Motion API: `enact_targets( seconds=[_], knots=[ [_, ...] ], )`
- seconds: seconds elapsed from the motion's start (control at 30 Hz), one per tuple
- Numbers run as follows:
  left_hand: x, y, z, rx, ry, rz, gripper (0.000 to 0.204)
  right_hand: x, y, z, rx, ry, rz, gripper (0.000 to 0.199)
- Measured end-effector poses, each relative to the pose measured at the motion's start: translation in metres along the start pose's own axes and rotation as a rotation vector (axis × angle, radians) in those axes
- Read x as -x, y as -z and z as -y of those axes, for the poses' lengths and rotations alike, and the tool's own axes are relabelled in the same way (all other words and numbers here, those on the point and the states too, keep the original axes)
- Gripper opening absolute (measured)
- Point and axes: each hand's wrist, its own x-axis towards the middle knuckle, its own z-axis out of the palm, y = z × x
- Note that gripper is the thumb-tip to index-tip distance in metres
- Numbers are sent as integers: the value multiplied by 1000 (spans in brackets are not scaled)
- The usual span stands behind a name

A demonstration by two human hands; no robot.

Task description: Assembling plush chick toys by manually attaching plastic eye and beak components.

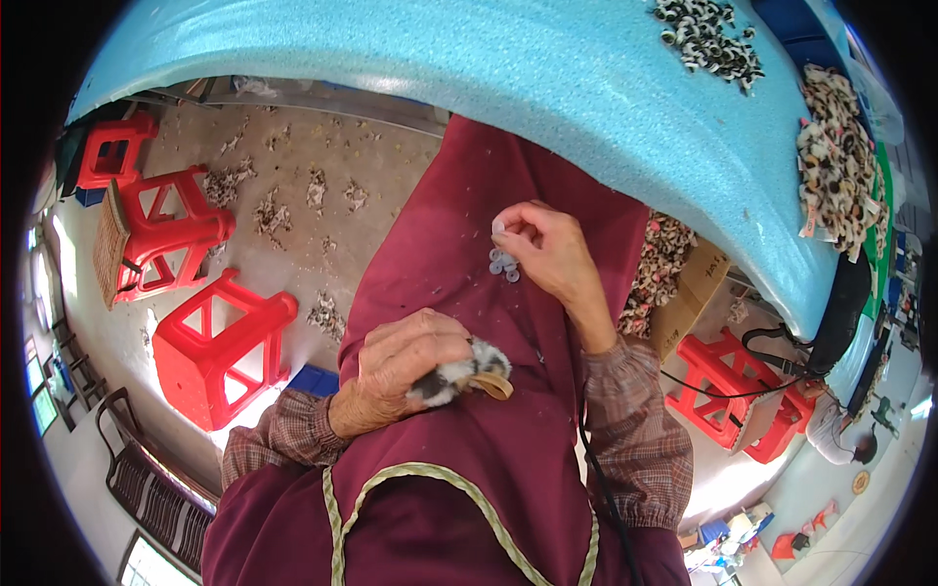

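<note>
Head: left grip [415,354] partly hides furry piece [456,373].

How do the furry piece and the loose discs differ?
The furry piece is dark and white; the loose discs are pale and translucent. The furry piece is larger than any loose disc. The left hand grips the furry piece; the loose discs lie unheld. Both are over the maroon apron.

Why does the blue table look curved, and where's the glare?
Head view: the fisheye lens likely bows the blue table; head view: glare whitens the floor beside the nearest red stool at left; head view: the left hand and right hand look fairly sharp.
</note>
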Motion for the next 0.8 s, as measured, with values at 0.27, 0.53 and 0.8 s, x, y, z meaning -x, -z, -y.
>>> enact_targets(
  seconds=[0.27,0.53,0.8],
  knots=[
    [5,5,-1,-64,-132,72,32,50,16,46,-682,17,516,23],
    [5,1,-2,-80,87,41,33,53,10,45,-698,46,440,18],
    [8,-5,2,-88,137,-33,29,63,2,46,-639,100,318,15]
  ],
)
